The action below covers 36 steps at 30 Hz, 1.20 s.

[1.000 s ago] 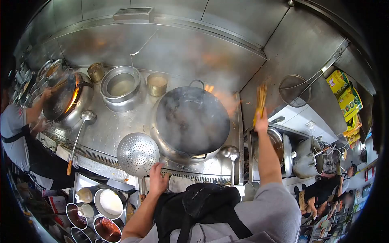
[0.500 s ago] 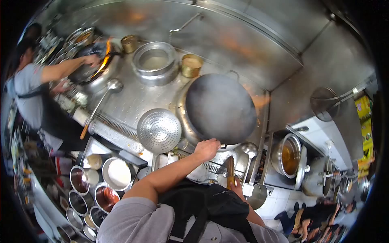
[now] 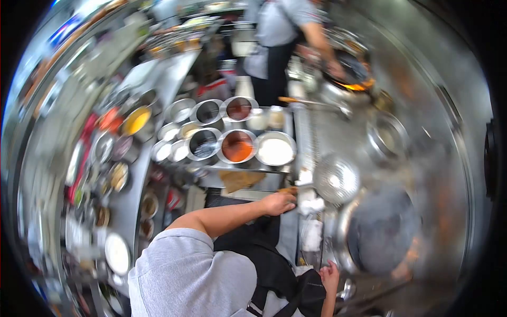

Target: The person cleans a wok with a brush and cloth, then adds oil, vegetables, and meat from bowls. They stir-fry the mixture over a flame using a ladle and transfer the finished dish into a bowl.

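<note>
My left hand point(image 3: 279, 204) reaches across to the counter edge, its fingers curled in at the wooden handle point(image 3: 288, 190) of a big perforated skimmer point(image 3: 338, 178). Motion smears the contact, but the hand looks closed at that handle. The skimmer's round bowl lies on the stove beside a large dark wok point(image 3: 381, 227), which is steaming. My right hand point(image 3: 330, 276) hovers low beside the wok's near rim, fingers apart and loosely bent, with nothing visible in it. A pale folded cloth point(image 3: 311, 235) lies on the stove front between my hands.
Metal pots stand on a shelf ahead, including one with a white content point(image 3: 275, 150) and one with red sauce point(image 3: 236, 147). Farther off, a co-worker point(image 3: 282, 42) handles a flaming wok point(image 3: 348, 71). A ladle point(image 3: 317, 103) rests nearby. A side counter point(image 3: 138, 177) carries more containers.
The view has swung left. My left hand has left the wok's handle and moved to the skimmer's handle. The bamboo brush is no longer visible in my right hand.
</note>
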Each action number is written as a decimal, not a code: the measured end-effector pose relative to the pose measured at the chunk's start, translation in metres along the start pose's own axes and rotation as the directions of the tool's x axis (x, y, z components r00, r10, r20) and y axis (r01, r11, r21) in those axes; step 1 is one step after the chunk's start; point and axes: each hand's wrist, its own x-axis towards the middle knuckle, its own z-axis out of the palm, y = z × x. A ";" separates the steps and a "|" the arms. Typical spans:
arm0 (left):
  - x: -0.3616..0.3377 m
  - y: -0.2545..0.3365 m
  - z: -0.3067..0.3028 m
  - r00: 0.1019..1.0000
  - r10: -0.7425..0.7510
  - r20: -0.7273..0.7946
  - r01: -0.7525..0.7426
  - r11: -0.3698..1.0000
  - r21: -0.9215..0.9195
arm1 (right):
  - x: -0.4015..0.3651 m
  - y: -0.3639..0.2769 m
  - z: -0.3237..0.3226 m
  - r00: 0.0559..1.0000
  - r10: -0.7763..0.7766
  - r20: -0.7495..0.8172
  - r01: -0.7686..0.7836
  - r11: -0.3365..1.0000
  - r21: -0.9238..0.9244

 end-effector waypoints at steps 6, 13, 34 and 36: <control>-0.229 -0.087 -0.012 0.823 -0.477 -0.307 0.439 0.878 -0.189 | 0.048 -0.064 0.071 0.903 0.017 0.429 0.092 0.968 -0.233; -0.383 -0.107 0.023 0.521 -0.760 -0.387 0.626 0.649 -0.432 | 0.112 -0.065 0.148 0.753 0.015 0.657 0.266 0.907 -0.326; -0.719 -0.435 -0.243 -0.542 -0.840 0.016 -0.473 0.289 -0.832 | 0.020 0.028 0.261 0.932 0.359 0.050 -0.270 0.779 -0.566; -0.709 -0.427 -0.260 -0.673 -0.737 0.056 -0.383 0.282 -0.880 | -0.002 0.046 0.256 0.912 0.409 -0.035 -0.377 0.800 -0.466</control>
